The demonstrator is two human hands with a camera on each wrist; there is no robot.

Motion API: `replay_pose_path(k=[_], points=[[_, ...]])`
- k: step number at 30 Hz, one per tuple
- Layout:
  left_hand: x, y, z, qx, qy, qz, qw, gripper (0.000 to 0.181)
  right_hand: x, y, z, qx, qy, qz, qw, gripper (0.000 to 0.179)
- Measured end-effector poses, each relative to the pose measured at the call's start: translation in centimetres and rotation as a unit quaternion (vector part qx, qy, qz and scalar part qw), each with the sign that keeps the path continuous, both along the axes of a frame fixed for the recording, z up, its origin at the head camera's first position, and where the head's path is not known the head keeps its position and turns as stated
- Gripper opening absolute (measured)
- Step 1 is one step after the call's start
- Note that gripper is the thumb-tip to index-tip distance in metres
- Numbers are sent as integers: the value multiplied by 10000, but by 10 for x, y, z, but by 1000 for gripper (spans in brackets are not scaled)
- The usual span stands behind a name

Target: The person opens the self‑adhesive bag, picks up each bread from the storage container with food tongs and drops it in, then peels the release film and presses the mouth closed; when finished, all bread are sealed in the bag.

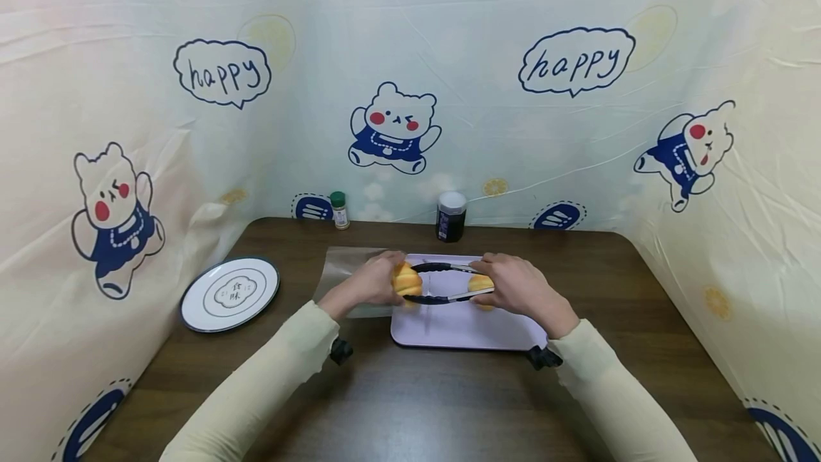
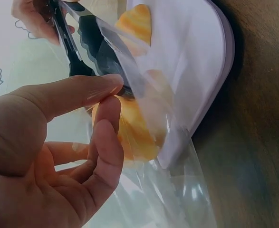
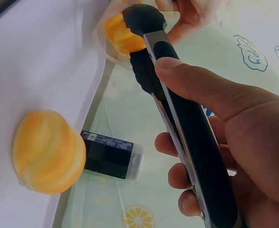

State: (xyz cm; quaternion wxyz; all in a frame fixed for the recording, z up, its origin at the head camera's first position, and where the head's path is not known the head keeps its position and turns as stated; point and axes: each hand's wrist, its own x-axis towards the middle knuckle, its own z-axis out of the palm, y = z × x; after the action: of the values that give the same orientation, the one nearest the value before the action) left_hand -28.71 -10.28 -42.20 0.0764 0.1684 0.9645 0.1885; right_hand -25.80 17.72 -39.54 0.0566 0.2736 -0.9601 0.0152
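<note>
My left hand pinches the edge of a clear plastic bag between thumb and forefinger. A yellow bread roll shows at the bag's mouth, with the film partly around it. My right hand grips black-and-silver tongs by the handles. The tongs' black tips reach the bag mouth, one to each side of that roll; whether both touch it I cannot tell. A second bread roll rests on a pale lilac tray, beneath the tongs in the head view.
A white plate with a dark rim sits on the left of the brown wooden table. At the back stand a small green-capped bottle and a dark jar with a pale lid. A printed curtain surrounds the table.
</note>
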Motion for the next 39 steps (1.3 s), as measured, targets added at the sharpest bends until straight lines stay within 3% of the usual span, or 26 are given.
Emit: replay_pose_path(k=[5, 13, 17, 27, 34, 39], points=[[1, 2, -1, 91, -97, 93, 9999, 91, 1, -3, 4, 212, 40, 17, 9998, 60], [0, 4, -4, -2, 169, -43, 9998, 87, 3, -6, 9, 481, 60, -6, 9988, 59], [0, 6, -2, 123, 88, -47, 9999, 85, 5, -7, 10, 479, 66, -34, 9988, 59], [-1, 7, -10, 129, 8, -355, 9993, 90, 2, -5, 7, 569, 196, 192, 9980, 61], [0, 7, -4, 72, -252, 86, 9996, 89, 0, 0, 4, 238, -99, 141, 9996, 65], [0, 6, -2, 77, -413, 192, 9989, 89, 0, 4, -2, 63, -284, 133, 9995, 67]])
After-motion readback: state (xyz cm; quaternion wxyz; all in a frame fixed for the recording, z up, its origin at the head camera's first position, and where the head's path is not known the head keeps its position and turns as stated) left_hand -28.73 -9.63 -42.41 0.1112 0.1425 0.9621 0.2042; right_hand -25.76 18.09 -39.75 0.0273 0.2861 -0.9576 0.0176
